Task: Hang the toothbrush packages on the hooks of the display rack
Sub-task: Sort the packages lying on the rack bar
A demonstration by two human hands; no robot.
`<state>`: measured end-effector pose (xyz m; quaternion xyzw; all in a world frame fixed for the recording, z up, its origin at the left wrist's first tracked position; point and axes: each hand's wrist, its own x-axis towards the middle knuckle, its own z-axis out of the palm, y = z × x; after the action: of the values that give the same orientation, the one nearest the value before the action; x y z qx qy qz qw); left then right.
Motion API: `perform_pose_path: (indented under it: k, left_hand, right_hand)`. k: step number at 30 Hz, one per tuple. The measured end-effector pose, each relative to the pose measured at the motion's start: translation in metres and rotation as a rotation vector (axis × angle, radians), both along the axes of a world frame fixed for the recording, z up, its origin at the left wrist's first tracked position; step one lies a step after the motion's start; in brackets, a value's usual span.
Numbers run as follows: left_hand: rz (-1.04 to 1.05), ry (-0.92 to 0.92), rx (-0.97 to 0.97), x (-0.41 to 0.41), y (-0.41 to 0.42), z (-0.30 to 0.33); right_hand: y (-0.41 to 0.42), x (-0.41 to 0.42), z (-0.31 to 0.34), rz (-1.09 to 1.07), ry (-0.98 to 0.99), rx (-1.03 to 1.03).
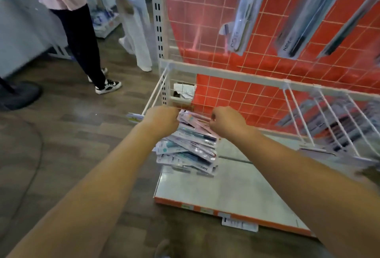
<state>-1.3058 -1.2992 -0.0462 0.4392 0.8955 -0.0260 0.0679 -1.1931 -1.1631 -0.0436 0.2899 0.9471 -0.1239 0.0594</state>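
Both hands are down on the messy stack of toothbrush packages (186,146): left hand (162,120) curled over the top pack at its 9 o'clock edge, right hand (225,120) pinching the 3 o'clock edge. Stack sits at the back-left corner of the white base shelf (236,191), with bare shelf toward 5 o'clock. White hooks (329,121) stick out at 3 o'clock, more packs hanging on the red grid panel (257,41) at 1 o'clock

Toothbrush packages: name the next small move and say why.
Probably lift the top package off the stack toward the bare hook at left: both the left hand and right hand already pinch it, and that hook carries nothing.
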Motion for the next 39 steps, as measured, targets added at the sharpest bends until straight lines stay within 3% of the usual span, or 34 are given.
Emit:
perform_pose_path:
  k: [9,13,23,27,31,39]
  left_hand:
    - [-0.195,0.082,-0.057,-0.006,0.01,-0.043]
    - [-0.167,0.069,-0.192,-0.007,0.015,-0.073]
    - [-0.18,-0.043,-0.256,-0.028,0.011,-0.155]
    - [-0.161,-0.073,-0.236,-0.035,0.014,-0.179]
    - [-0.142,-0.105,-0.274,-0.04,0.018,-0.196]
    - [-0.156,-0.093,-0.257,-0.051,0.025,-0.204]
  right_hand:
    - [-0.011,-0.027,-0.059,-0.059,-0.097,0.007]
    - [-0.009,-0.029,-0.084,-0.085,-0.14,-0.018]
    - [0.019,-0.053,-0.166,0.031,-0.098,-0.052]
    - [0.025,-0.062,-0.196,0.077,-0.173,-0.038]
    - [0.03,-0.067,-0.212,0.099,-0.255,-0.084]
    - [0.041,-0.078,-0.216,0.144,-0.223,0.015]
